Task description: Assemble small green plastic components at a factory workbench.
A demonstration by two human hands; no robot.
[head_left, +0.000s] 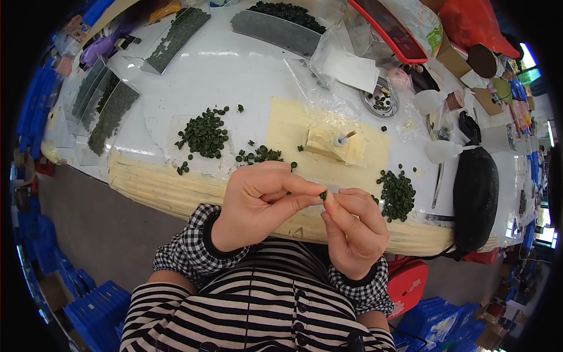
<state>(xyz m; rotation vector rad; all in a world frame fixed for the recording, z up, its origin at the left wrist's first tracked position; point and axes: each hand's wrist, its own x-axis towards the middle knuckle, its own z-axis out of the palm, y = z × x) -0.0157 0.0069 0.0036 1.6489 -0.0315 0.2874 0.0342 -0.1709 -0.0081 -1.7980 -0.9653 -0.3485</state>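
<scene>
Over the table's near edge, my left hand [258, 199] pinches a small dark green round piece [323, 195] between thumb and forefinger. My right hand [356, 229] meets it from the other side, fingers curled and its forefinger tip against the piece; the fingertips partly cover it. Just beyond my left hand lies a small loose group of like green pieces [261, 155]. A larger heap [204, 134] is farther left, and another heap [397, 193] sits beside my right hand. In front stands a yellowish block [324, 144] with a small peg-like fitting on top.
Clear trays of green pieces [114, 114] stand at the left, and a grey bin [275, 35] of them at the back. A round metal dish [379, 97], a red-framed phone [399, 35], tweezers [438, 185] and a black pouch [475, 196] lie to the right.
</scene>
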